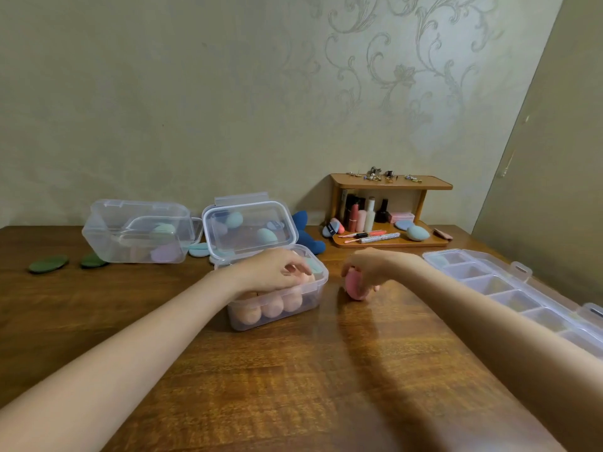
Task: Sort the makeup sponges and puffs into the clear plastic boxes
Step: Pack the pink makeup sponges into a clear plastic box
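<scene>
So the left hand point(274, 270) is down in the open clear box point(277, 308) in the middle of the tabletop point(293, 370), fingers curled over the peach sponges point(270, 306) packed inside. Can't really tell if it's actually gripping one or just resting on them. The box's lid point(249, 228) stands up behind it.

The right hand point(368, 269) is just right of that box, pinching a pink sponge point(355, 287) that's touching the tabletop.

Back left there's a second clear box point(137, 231) with a mint and a lilac sponge in it, and two green puffs point(49, 264) lying flat to its left. A long divided box point(509, 288) runs along the right edge. A small wooden shelf point(391, 182) with cosmetics sits against the wall.
</scene>
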A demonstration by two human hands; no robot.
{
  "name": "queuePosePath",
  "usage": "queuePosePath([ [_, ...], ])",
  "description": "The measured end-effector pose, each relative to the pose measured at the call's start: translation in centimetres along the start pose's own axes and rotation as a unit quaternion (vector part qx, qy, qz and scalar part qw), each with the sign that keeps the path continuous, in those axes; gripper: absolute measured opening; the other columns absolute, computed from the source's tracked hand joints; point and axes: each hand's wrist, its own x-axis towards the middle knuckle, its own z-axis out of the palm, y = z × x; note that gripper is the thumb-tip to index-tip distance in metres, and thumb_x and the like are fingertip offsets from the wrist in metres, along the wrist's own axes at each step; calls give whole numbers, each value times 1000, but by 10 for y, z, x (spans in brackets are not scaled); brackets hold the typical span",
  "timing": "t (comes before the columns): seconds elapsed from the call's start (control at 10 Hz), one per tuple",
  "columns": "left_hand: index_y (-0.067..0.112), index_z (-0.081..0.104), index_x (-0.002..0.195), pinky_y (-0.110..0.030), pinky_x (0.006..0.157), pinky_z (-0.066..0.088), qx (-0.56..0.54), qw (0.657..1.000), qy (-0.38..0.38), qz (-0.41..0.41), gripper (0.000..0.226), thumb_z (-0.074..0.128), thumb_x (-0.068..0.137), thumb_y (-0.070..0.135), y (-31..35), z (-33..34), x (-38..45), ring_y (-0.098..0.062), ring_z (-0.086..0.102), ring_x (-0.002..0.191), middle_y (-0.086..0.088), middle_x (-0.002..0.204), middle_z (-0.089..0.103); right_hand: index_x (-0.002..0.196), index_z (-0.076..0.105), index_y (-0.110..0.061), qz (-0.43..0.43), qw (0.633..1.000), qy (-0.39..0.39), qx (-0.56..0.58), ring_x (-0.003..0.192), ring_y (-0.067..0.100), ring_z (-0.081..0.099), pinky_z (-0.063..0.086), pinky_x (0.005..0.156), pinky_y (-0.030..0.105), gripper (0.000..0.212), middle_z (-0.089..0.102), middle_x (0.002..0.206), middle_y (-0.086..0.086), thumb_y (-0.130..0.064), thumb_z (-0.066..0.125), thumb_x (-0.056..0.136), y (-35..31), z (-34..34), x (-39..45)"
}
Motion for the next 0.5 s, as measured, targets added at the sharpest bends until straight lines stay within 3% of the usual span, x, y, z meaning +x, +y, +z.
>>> queuePosePath([
  [0.1,23,62,120,-3,74,37,-9,1000,-15,0,30,52,93,17,-2,-4,-3,5,51,95,17,114,57,129,48,-12,-37,994,75,76,102,22,59,55,74,24,52,51,128,11,-5,67,81,5,-15,-6],
  [0.2,24,61,120,-12,88,42,-16,999,-50,-6,29,51,93,18,-7,-7,-8,4,55,101,22,108,57,124,52,-13,-136,951,88,263,87,13,60,53,59,16,45,52,119,4,-3,66,82,-4,-49,-18],
  [0.3,18,62,119,-26,98,44,8,997,-71,-5,30,48,93,14,-8,-9,-7,-5,56,108,13,115,61,120,55,-15,-185,941,-5,282,88,12,61,53,64,16,39,55,115,2,0,62,85,-19,-63,-21],
  [0.4,13,62,120,-24,103,38,50,994,-98,-4,30,47,94,11,-6,-9,-6,-10,52,113,2,130,56,126,54,-7,-169,974,-106,109,78,10,58,51,62,15,41,55,107,3,3,57,87,-53,-60,-5],
  [0.5,11,59,123,-4,85,36,56,995,-80,-11,31,48,95,15,-4,-8,-6,1,51,94,-5,132,55,129,52,-4,-143,984,-106,15,69,8,57,50,55,11,45,54,102,2,4,59,86,-69,-61,8],
])
